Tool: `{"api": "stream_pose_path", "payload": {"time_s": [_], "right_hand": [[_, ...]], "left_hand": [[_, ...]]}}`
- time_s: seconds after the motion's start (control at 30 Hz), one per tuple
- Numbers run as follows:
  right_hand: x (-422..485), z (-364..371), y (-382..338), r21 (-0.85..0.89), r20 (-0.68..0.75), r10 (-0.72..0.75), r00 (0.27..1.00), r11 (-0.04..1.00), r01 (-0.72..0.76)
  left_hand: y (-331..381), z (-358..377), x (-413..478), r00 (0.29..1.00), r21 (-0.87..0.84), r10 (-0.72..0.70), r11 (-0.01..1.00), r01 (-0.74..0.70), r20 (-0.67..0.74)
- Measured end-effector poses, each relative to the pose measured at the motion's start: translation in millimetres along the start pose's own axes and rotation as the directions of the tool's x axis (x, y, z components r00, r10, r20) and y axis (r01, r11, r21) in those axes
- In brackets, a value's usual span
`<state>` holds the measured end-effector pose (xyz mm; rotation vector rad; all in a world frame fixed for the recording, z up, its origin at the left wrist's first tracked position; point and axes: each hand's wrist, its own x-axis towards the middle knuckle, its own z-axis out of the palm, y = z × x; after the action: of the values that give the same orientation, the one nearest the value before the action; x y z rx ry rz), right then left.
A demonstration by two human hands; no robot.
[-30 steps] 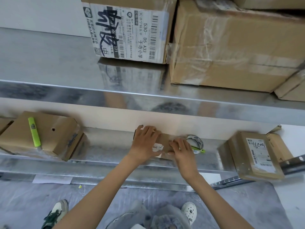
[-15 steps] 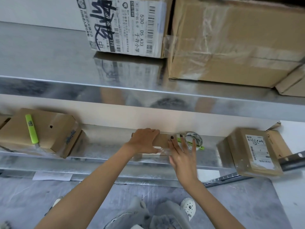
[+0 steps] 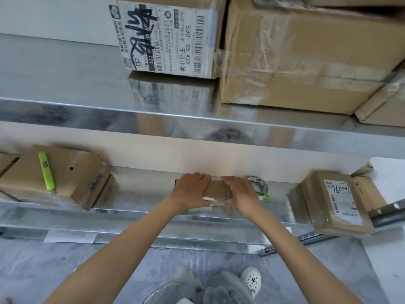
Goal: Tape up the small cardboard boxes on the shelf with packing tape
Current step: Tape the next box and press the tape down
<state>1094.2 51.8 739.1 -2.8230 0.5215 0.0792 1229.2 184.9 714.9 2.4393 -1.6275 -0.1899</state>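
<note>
Small box sits on the lower shelf. Left hand grips its left end. Right hand fingers lie flat, pressing clear tape. Sealing step; next, probably smooth the tape ends firmly.

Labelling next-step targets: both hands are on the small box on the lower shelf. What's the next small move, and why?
Probably slide the right hand toward the near edge to press down the clear tape, which looks crinkled and lifted there. The left hand grips the small box, so it should stay put.
</note>
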Motion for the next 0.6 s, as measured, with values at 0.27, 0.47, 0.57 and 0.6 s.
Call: {"api": "stream_pose_path", "payload": {"time_s": [0.27, 0.47, 0.57, 0.6], "right_hand": [[-31, 51, -15, -0.152, -0.166, -0.021, 0.986, 0.988, -0.004], [-75, 81, -16, -0.191, -0.125, -0.013, 0.992, 0.982, -0.011], [-78, 80, -16, -0.206, -0.135, 0.019, 0.991, 0.977, -0.047], [-78, 79, -16, -0.215, -0.128, 0.023, 0.991, 0.975, -0.051]], "left_hand": [[-10, 4, -19, 0.977, -0.022, 0.181, 0.983, -0.180, 0.109], [-18, 20, -24, 0.929, 0.191, 0.032, 0.976, -0.109, 0.368], [-14, 25, -22, 0.942, 0.217, 0.039, 0.969, -0.117, 0.333], [-12, 25, -20, 0.947, 0.221, 0.036, 0.969, -0.111, 0.318]]}}
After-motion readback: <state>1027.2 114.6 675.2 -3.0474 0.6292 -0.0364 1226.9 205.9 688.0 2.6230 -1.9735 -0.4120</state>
